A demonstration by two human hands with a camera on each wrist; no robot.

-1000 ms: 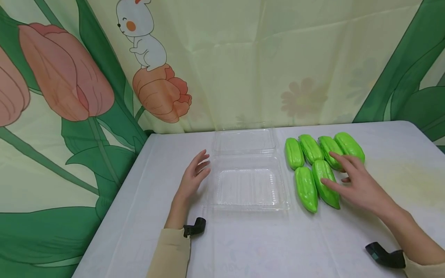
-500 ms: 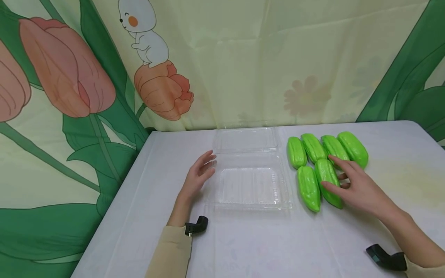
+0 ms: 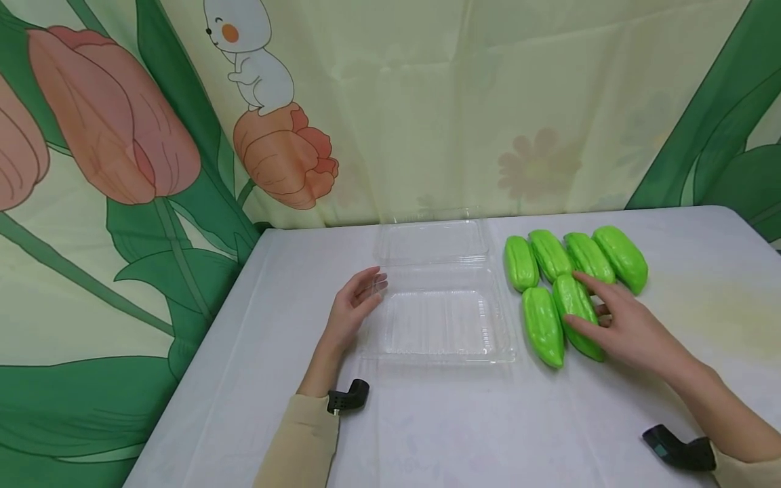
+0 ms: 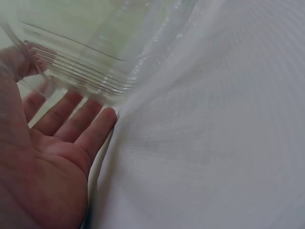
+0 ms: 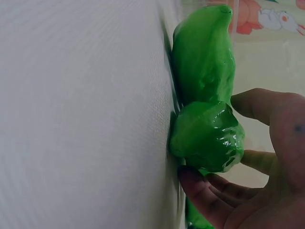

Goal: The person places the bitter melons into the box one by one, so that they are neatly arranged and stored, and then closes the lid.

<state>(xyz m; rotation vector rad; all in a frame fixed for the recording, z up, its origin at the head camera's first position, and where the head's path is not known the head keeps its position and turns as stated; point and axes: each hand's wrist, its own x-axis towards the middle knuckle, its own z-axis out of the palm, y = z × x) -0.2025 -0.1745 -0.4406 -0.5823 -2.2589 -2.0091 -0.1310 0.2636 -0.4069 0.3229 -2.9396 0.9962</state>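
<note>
Several glossy green ridged fruits that look like plastic lie in two rows on the white table. My right hand [image 3: 634, 325] reaches round the right-hand front green fruit [image 3: 573, 315]. In the right wrist view my thumb lies on one side of this green fruit [image 5: 209, 136] and curved fingers on the other; it still lies on the table. My left hand [image 3: 354, 308] is at the left side of the clear plastic container [image 3: 436, 278], which lies lid open. In the left wrist view, fairly straight fingers [image 4: 88, 117] touch the ribbed wall; the thumb is partly behind plastic.
The container's clear lid [image 3: 433, 242] lies flat towards the back edge of the white-covered table [image 3: 464, 427]. A printed curtain [image 3: 415, 122] with tulips and a white animal hangs behind. Another front green fruit [image 3: 542, 327] lies between the container and my right hand.
My left hand has moved right, up against the container's side. My right hand has drawn closer round the front green fruit. The view has shifted slightly.
</note>
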